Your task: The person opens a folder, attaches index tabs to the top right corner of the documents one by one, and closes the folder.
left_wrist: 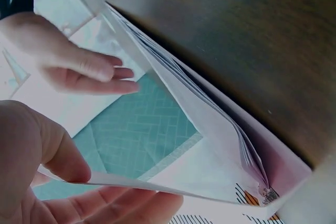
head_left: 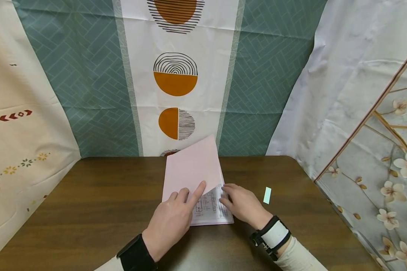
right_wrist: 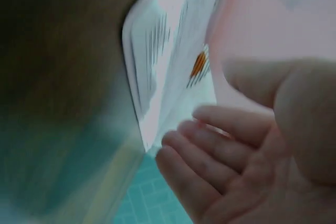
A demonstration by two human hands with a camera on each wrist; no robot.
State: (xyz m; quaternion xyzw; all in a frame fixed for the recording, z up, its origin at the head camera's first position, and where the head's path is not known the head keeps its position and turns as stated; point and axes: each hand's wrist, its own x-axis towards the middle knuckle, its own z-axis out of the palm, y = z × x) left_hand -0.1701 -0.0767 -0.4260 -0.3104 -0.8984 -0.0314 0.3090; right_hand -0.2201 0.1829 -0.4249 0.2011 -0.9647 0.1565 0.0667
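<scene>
A pink paper folder [head_left: 191, 165] lies on the wooden table with its cover lifted at a slant. Beneath the cover are printed sheets [head_left: 208, 210], and in the left wrist view a small metal fastener [left_wrist: 270, 196] shows at the folder's spine end. My left hand [head_left: 173, 218] pinches the cover's edge, thumb on one side and fingers on the other. Beside the sheets' right edge is my right hand [head_left: 242, 203], its fingers loosely bent and holding nothing. Whether its fingertips touch the paper, I cannot tell.
A small pale green paper strip [head_left: 267, 195] lies on the table [head_left: 105, 203] to the right of my right hand. Behind the table's far edge hangs a green and white patterned curtain [head_left: 268, 86]. Light floral cloths [head_left: 366, 124] hang at both sides.
</scene>
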